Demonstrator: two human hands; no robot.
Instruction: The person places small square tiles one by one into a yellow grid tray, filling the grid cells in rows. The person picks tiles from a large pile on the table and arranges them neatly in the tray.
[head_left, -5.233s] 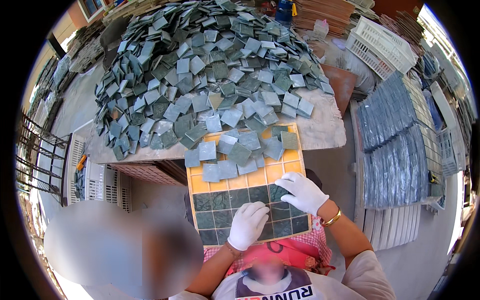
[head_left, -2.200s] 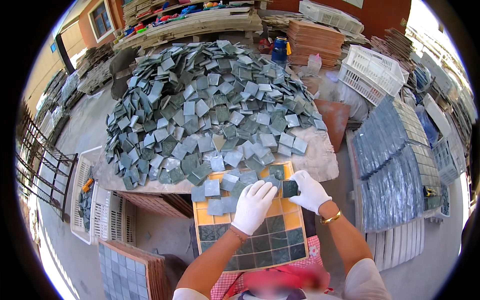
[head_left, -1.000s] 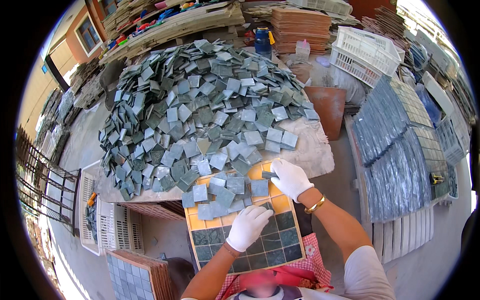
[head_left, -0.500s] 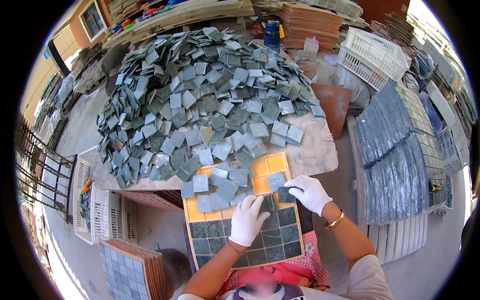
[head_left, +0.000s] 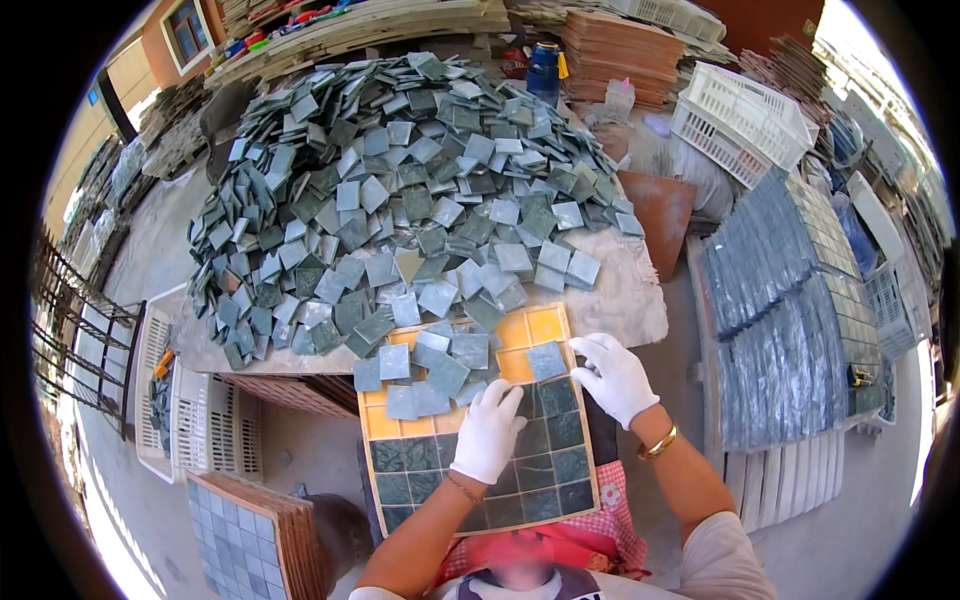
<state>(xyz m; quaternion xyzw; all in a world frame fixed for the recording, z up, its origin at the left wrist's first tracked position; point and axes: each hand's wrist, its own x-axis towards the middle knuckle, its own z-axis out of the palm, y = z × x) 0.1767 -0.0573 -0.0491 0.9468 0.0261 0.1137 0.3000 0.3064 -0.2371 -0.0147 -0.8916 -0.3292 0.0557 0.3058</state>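
"How full's the tray (head_left: 548, 322)?"
"Lower rows laid with dark tiles (head_left: 571, 465); orange cells (head_left: 381, 425) unfilled above, loose tiles (head_left: 545, 362) strewn there."
"Grips?"
"Right hand (head_left: 616, 382) part-open, empty; left hand (head_left: 487, 436) curled, holding what, I can't tell."

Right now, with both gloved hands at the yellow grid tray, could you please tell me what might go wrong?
The loose tiles overlap on the upper part of the tray, so a bump from the left hand could perhaps scatter them. The tray reaches out past the near edge of the table, so it might tip. The tile pile spreads close to that edge, where pieces could slide off.
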